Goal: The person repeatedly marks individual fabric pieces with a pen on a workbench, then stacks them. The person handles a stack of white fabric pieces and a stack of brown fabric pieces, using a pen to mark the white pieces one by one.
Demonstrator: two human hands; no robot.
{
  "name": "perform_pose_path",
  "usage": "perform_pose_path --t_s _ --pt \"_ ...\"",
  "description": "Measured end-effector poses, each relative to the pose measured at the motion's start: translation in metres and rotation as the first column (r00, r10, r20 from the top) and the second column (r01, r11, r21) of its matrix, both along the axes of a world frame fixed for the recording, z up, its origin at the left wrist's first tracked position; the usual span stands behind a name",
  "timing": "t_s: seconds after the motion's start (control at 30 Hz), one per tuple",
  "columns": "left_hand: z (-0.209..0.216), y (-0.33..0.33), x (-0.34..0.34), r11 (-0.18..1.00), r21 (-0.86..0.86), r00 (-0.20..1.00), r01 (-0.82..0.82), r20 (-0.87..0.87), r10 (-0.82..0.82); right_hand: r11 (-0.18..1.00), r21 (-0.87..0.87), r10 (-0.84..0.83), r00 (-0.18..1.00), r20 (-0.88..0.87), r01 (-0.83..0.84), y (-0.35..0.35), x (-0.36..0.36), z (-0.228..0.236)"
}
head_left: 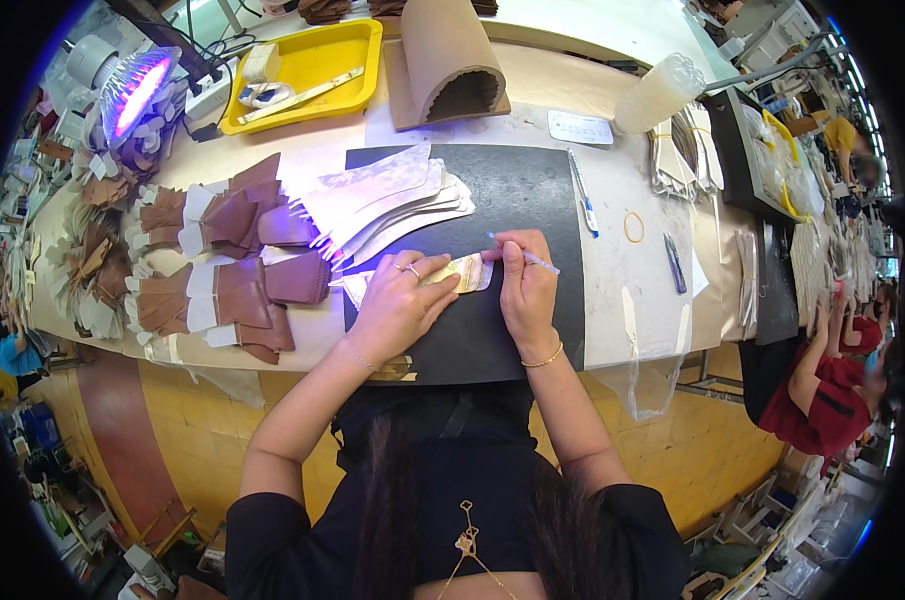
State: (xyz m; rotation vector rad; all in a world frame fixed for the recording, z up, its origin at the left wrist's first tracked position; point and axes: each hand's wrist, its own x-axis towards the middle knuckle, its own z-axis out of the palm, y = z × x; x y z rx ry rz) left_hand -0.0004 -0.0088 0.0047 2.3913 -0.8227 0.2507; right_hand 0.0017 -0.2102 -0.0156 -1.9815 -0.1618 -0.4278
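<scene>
My left hand presses fingers onto a small pale, yellowish patterned piece, pinning it to the black board. Much of that piece is hidden beneath the fingers. Just to its right, my right hand is closed around a slim pale pen, its tip close to the piece's right end. Behind my left hand, a fanned stack of whitish cut pieces lies on the board, brightly lit. Farther left are folded brown leather pieces in rows.
A lit lamp stands at the far left, beside a yellow tray. A brown arched form stands at the back. To the right lie a blue-white pen, a rubber band, a dark pen and a plastic bottle.
</scene>
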Motion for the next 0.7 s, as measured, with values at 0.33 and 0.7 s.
perform_pose_path --t_s 0.33,0.7 --pt "-0.003 0.0 0.001 0.998 0.058 0.995 0.035 0.094 -0.04 1.0 -0.024 -0.005 1.0 0.017 0.005 0.0 -0.001 0.001" --pt "-0.005 -0.001 -0.003 0.996 0.077 0.991 0.039 0.127 -0.049 0.98 -0.173 0.118 0.985 0.127 -0.095 0.007 -0.004 0.01"
